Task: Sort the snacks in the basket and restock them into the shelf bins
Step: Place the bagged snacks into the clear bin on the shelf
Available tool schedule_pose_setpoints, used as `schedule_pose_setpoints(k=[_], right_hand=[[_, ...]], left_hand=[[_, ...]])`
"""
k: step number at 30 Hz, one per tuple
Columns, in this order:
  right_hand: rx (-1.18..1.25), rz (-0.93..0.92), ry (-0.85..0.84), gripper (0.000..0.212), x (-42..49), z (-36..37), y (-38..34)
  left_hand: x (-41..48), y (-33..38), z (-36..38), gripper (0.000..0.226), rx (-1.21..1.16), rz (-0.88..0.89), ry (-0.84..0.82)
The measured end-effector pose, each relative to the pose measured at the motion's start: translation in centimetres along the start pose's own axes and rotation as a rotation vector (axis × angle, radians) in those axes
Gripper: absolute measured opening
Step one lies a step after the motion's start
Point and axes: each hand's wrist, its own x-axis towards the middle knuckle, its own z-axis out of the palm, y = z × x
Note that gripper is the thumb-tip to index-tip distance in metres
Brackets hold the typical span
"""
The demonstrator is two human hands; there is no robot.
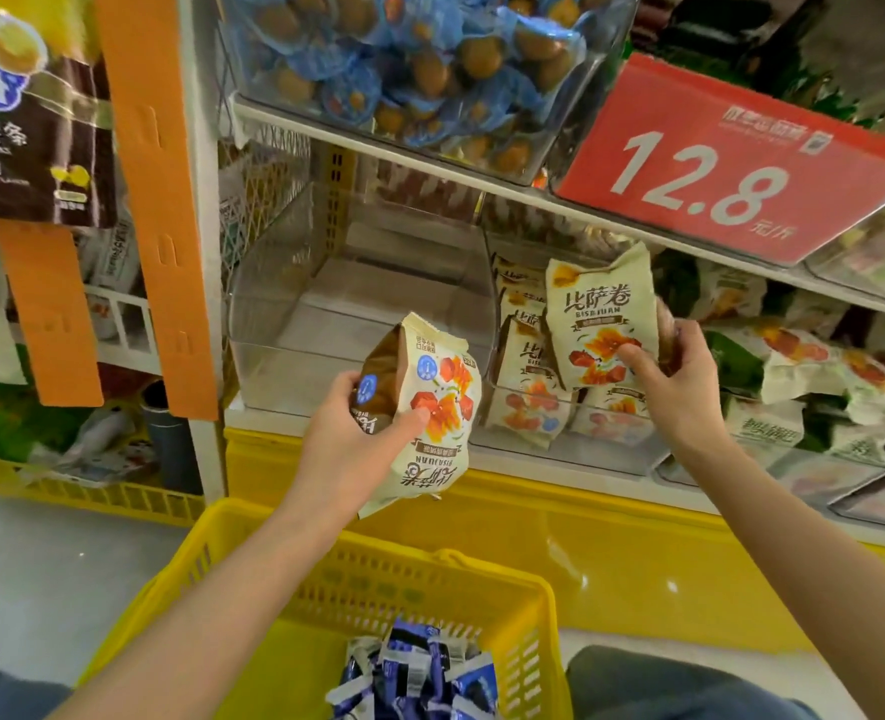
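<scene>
My left hand [346, 439] grips a cream snack packet [440, 387], fingers and thumb curled round its side. The packet is upside down, in front of the clear bin [284, 366] and overlapping its front wall in my view. My right hand [679, 376] holds a second cream packet [596, 314] upright, thumb on its face and fingers behind it, just right of the clear bin, where a stack of matching packets [526, 402] stands. The yellow basket [430, 579] sits below the clear bin, nearest me, with blue-and-white packets [419, 678] lying in it. A red price sign [731, 168] hangs above and right of the clear bin.
</scene>
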Motion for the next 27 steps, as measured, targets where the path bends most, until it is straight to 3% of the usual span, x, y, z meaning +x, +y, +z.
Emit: schedule_pose_setpoints(k=[3,7,14,16,18,20,23,27], right_hand=[[0.009,0.055,-0.181,0.025,-0.4,1.7,0.8],[0.053,0.174,-0.295,0.031,0.5,2.2,1.5],[-0.152,0.237,-0.446,0.059,1.0,0.8,2.2],[-0.177,0.155,-0.335,0.066,1.5,0.2,1.3],[-0.27,-0.04,-0.18,0.073,2.4,-0.4,0.0],[-0.439,-0.247,-0.223,0.073,3.3,-0.6,-1.7],[-0.72,-0.42,-0.39,0.074,4.5,0.0,-3.8],[-0.923,-0.641,-0.367,0.07,4.9,1.1,-5.3]], left_hand=[[0.3,0.1,0.5,0.032,-0.015,-0.009,-0.006],[0.5,-0.2,0.7,0.03,-0.033,-0.018,0.001],[0.4,-0.3,0.7,0.031,-0.024,-0.037,-0.006],[0.4,-0.3,0.6,0.032,-0.024,-0.037,-0.009],[0.4,-0.3,0.7,0.034,-0.028,-0.038,-0.011],[0.5,-0.3,0.8,0.033,-0.031,-0.041,-0.02],[0.4,-0.3,1.2,0.031,-0.033,-0.048,-0.027],[0.3,-0.3,1.1,0.032,-0.031,-0.054,-0.019]])
